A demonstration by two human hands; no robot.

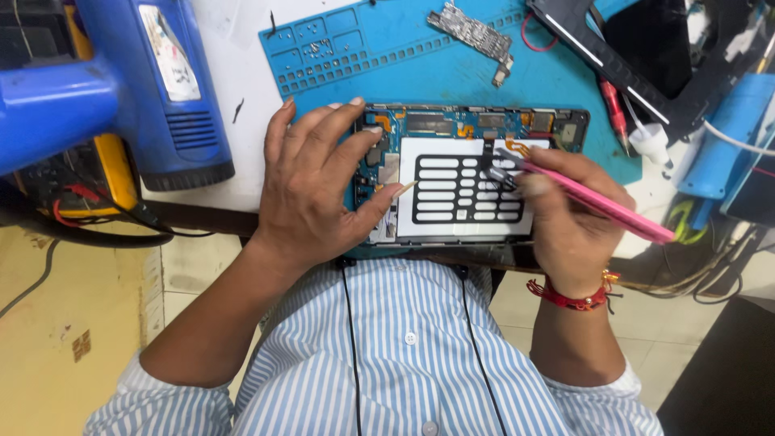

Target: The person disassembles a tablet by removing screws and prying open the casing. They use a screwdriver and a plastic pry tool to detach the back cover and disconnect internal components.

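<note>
Far left of the fingers, a blue heat gun (121,81) rests on the counter (234,73). The left hand (311,182) lies spread flat, fingers released, pressing the left end of an opened tablet (468,173) on the blue mat (404,48). The right hand (565,218) is clenched around a pink tool (605,206), its tip at the white battery's black grid. The back cover is already off; the internals are still seated. A loose circuit board (476,36) lies beyond the fingertips.

I see an opened tablet (472,173), back cover off, lying flat on the blue mat (387,56) at the desk edge: white battery with black grid label, circuit boards along its top. Pink-handled tool (593,202) lies tilted, tip touching the battery's upper right.
</note>
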